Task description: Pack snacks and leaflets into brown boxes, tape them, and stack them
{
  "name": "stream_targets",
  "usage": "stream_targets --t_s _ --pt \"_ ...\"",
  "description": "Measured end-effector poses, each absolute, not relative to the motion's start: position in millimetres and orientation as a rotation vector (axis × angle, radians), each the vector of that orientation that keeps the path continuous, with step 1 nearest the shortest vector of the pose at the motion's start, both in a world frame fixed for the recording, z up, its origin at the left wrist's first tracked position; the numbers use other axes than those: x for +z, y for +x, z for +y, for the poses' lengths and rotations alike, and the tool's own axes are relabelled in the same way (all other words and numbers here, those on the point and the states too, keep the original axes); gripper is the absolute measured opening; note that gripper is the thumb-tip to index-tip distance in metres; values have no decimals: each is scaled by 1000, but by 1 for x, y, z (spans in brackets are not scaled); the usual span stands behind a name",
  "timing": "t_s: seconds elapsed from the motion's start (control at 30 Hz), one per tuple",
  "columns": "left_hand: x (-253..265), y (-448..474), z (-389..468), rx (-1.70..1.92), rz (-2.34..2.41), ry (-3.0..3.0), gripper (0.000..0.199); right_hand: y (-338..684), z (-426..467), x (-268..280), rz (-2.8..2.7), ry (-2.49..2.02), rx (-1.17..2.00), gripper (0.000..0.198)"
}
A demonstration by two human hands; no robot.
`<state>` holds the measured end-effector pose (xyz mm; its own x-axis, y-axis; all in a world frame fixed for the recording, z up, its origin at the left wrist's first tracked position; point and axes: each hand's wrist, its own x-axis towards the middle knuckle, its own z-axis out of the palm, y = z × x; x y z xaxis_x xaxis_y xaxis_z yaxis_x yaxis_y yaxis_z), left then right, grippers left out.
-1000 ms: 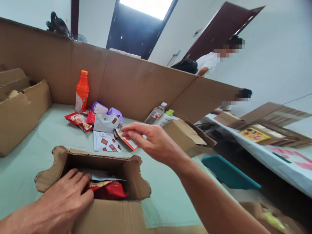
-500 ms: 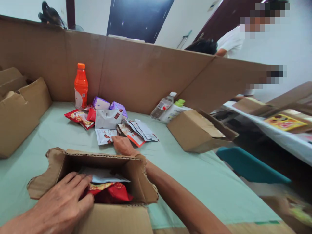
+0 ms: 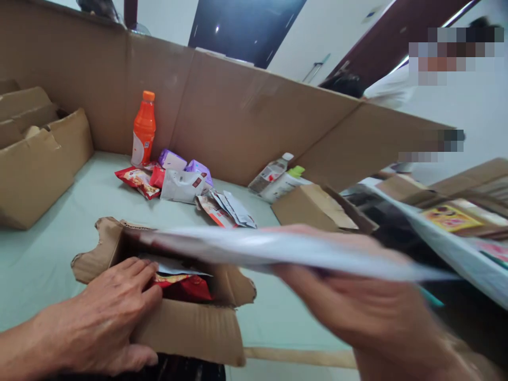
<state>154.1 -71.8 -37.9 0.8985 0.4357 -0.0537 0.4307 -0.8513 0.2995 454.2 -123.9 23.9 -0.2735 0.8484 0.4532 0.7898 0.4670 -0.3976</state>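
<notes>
My left hand (image 3: 107, 312) lies over the near left side of an open cardboard box (image 3: 190, 328). Its fingers reach inside against the packets, with the thumb outside by the near flap. In the box are a red snack packet (image 3: 186, 286) and a pale flat packet (image 3: 178, 266). My right hand (image 3: 349, 286) grips a flat white pouch (image 3: 238, 246), seen nearly edge-on and smeared by motion, its left end above the box opening. Behind the box lie a white pouch (image 3: 180, 186) and several flat sachets (image 3: 228, 207).
An orange drink bottle (image 3: 143, 129), red snack packets (image 3: 137, 180) and purple packs (image 3: 198, 172) stand by the cardboard partition (image 3: 230, 106). A clear bottle (image 3: 270, 173), a green-capped bottle (image 3: 282, 182) and a box (image 3: 301, 206) sit right. Another box (image 3: 35, 174) stands left; a person is behind.
My right hand has picked up the white pouch with "Meal" lettering from the table and carried it back, up and right, over the box. My left hand stays at the box; the view has shifted.
</notes>
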Motion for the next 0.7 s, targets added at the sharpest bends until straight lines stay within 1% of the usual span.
stream_targets --t_s 0.1,0.17,0.2,0.27,0.43,0.57,0.63,0.7 --pt "-41 154 -75 30 668 2786 68 412 -108 18 -2476 -1598 239 24" --pt "-42 154 -78 55 690 2819 67 394 -92 6 -2674 -1861 229 20" --pt "-43 153 -79 69 699 2834 68 388 -86 0 -2742 -1936 188 23" --pt "-46 152 -81 96 699 2849 73 382 -78 -10 -2858 -1952 104 34" --pt "-47 155 -81 144 695 2842 73 368 -72 -14 -3076 -1860 160 29" --pt "-39 147 -82 280 600 2894 68 371 -74 -2 -3010 -1798 155 27" --pt "-37 130 -83 483 502 2895 66 388 -86 4 -2798 -1697 61 23" --pt "-41 107 -83 768 563 2829 62 413 -106 8 -2493 -1559 -84 25"
